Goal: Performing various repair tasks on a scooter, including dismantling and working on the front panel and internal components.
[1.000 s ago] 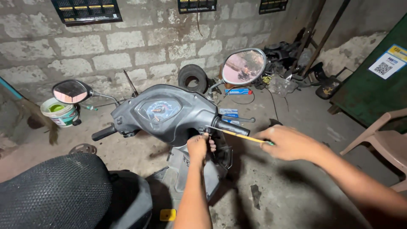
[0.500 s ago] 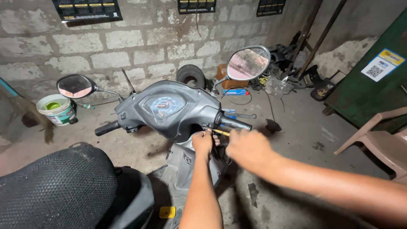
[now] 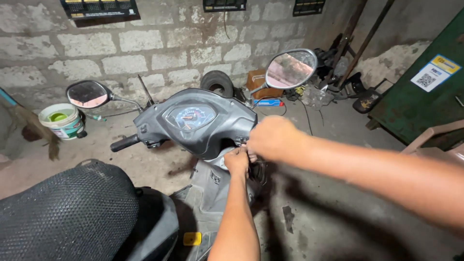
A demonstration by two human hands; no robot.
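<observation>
A grey scooter stands in front of me, its speedometer panel (image 3: 189,117) facing up. My left hand (image 3: 237,162) is pinched against the inner panel just under the right side of the handlebar. My right hand (image 3: 275,140) is closed in a fist right above it, touching it and covering the right handlebar end. The yellow-handled screwdriver seen earlier is hidden inside and between the two hands. The left handlebar grip (image 3: 124,143) is bare. Two round mirrors stick up: the left mirror (image 3: 87,94) and the right mirror (image 3: 290,68).
The black textured seat (image 3: 63,212) fills the lower left. A block wall stands behind, with a white and green bucket (image 3: 62,121), a small tyre (image 3: 217,82) and loose parts at its foot. A green metal cabinet (image 3: 425,96) and a pink plastic chair (image 3: 435,140) stand at the right.
My right hand has come in from the right with the screwdriver and now sits closed against my left hand at the handlebar. The view has moved closer.
</observation>
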